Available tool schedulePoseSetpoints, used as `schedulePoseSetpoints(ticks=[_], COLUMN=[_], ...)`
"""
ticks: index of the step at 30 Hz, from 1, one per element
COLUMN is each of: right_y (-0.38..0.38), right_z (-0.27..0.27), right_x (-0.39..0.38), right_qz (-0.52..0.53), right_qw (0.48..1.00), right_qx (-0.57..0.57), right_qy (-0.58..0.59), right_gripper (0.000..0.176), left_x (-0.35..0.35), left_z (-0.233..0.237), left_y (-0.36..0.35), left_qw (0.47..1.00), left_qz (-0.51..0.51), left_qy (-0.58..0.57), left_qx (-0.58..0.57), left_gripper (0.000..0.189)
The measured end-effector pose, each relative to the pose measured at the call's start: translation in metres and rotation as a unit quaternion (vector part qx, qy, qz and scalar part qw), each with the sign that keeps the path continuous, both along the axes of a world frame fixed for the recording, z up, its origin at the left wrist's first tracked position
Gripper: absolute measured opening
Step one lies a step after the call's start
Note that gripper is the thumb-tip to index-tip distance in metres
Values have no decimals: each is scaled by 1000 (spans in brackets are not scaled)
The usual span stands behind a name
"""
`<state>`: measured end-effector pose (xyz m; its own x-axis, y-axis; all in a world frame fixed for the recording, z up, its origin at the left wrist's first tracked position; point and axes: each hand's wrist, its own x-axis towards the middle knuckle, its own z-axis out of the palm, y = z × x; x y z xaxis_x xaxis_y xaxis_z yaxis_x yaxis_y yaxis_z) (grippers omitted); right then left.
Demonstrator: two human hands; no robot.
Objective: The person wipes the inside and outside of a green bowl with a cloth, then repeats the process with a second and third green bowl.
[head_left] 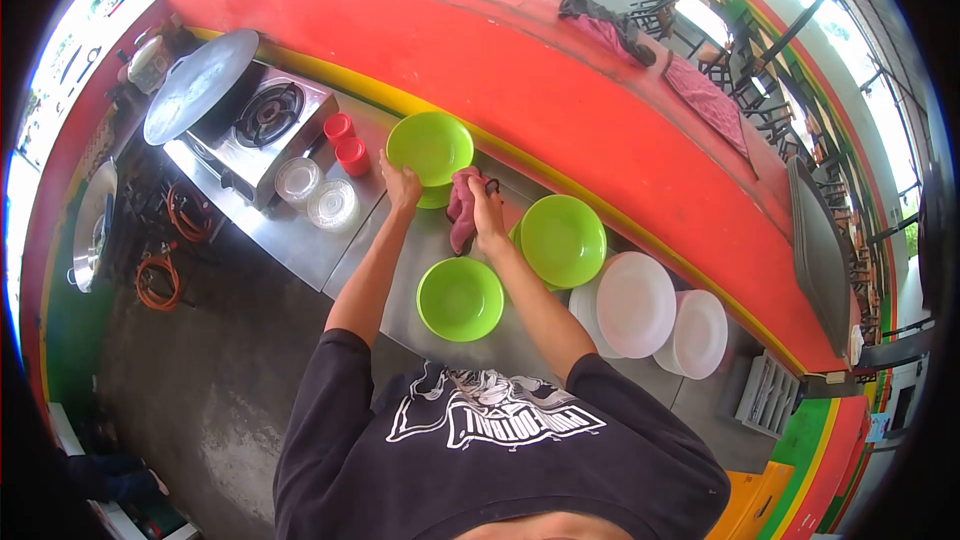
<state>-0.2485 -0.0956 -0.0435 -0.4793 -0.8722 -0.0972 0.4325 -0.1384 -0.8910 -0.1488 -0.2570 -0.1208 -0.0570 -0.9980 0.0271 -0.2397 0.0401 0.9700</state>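
My left hand (402, 186) is closed on the left rim of a lime-green bowl (430, 147), which is tilted so its inside faces me. Part of another green bowl (434, 198) shows just below it. In my right hand (488, 212) is a bunched maroon cloth (461, 208), close to the lower right rim of the tilted bowl. A single green bowl (460, 298) sits nearer to me on the metal counter (385, 250). To the right of my right hand stands a stack of green bowls (563, 240).
White plates (637, 305) and a second white stack (697, 336) stand at the right. Leftward are two red containers (352, 156), clear glass dishes (333, 204), a gas stove (270, 115) and a large wok (200, 85). A red wall (480, 50) runs behind the counter.
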Motion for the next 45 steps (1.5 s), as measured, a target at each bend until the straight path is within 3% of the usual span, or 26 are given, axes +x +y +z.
schedulePoseSetpoints(ticks=[2,10,17,20,28,32,35,37,38,41,43,45], right_y=[-9,-16,-17,-13,-4,16,49,72,87,103,108,103], right_z=[-7,-10,-16,-8,-10,22,44,53,62,69,77,68], right_x=[-7,-5,-13,-11,-18,-3,10,17,24,38,44,49], right_qz=[8,-19,14,20,14,-22,-2,-9,-17,-31,42,101], right_qw=[1000,994,994,992,992,996,999,999,1000,987,959,894], right_qx=[8,17,12,12,-10,-12,-25,-24,-20,-125,-106,-66], right_qy=[-7,-104,-109,-126,-129,-81,-29,29,-1,93,260,432], right_gripper=[28,22,36,36,34,33,33,34,43,51,54,56], left_x=[-4,-1,-2,-2,-4,-4,17,39,48,73,83,89], left_z=[-7,8,36,46,82,83,101,107,108,123,118,115], left_y=[4,10,21,28,65,61,75,86,95,137,161,181], left_qw=[996,985,977,961,960,956,956,963,966,968,965,962], left_qz=[29,30,14,-11,-70,-48,-66,-71,-75,-123,-177,-206], left_qy=[-66,-116,-105,-83,100,163,249,235,227,219,189,172], left_qx=[-45,-124,-187,-264,-254,-240,-144,-113,-97,-8,28,49], left_gripper=[70,70,67,66,63,52,48,48,48,50,51,51])
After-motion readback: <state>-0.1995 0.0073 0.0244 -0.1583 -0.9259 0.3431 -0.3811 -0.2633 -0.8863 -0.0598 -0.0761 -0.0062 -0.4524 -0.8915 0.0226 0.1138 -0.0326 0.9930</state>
